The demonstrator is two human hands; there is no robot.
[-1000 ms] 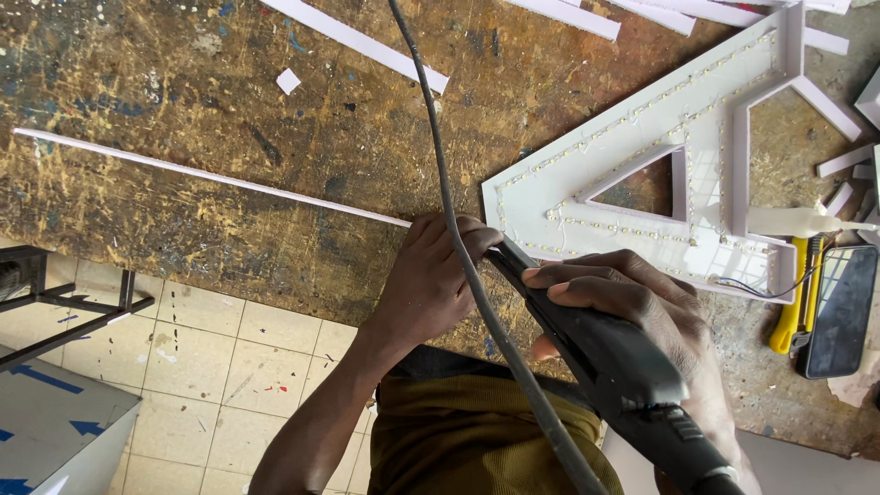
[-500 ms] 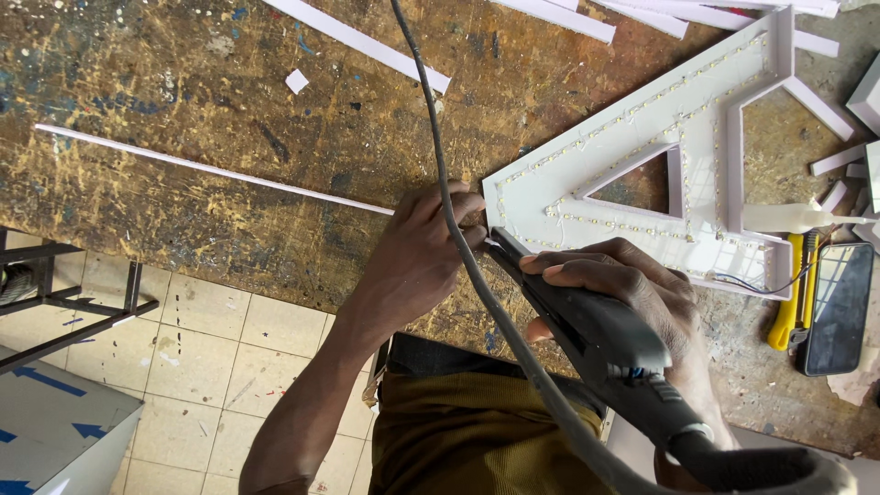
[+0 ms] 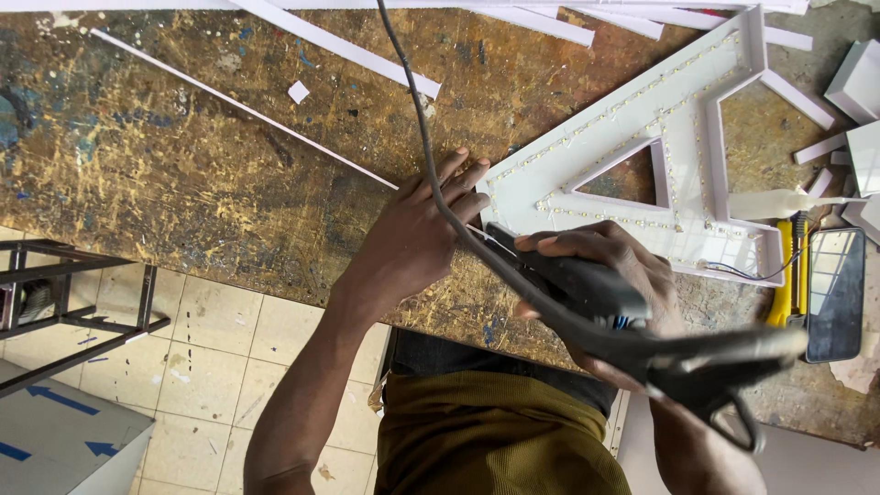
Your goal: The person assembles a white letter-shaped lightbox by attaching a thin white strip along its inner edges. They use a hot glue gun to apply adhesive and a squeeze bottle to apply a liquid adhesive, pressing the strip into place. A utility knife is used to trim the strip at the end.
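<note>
Head cam, looking straight down at my bench. My left hand (image 3: pixel 417 243) is pressed flat on the worktop (image 3: pixel 183 174) right at the near edge, fingers spread wide and holding nothing, fingertips touching the lower left corner of the white letter-shaped sign shell (image 3: pixel 678 156). My right hand (image 3: pixel 600 266) is wrapped tight around the dark power tool (image 3: pixel 632 321), fingers closed over the body. The tool's long axis runs diagonally, nose up-left toward the shell's near corner, back end out past the near edge over my lap. Its black cord (image 3: pixel 431 147) loops up across my left hand and runs off the top of frame.

The shell sits on the right half of the worktop, open side up, its long axis slanting from near my hands up toward the far right corner, rows of tiny LEDs along the inside walls.

Room to move: the left half of the worktop is mostly bare apart from a thin white strip (image 3: pixel 238 105) lying diagonally and a wider one (image 3: pixel 339 46) near the far edge. The right side is crowded: a yellow knife (image 3: pixel 784 293) and a dark phone (image 3: pixel 836 293) just beside the shell, white offcuts behind them.

The tool's tip is hidden under my right hand, so I can't tell whether it touches the shell. The back end is blurry.
</note>
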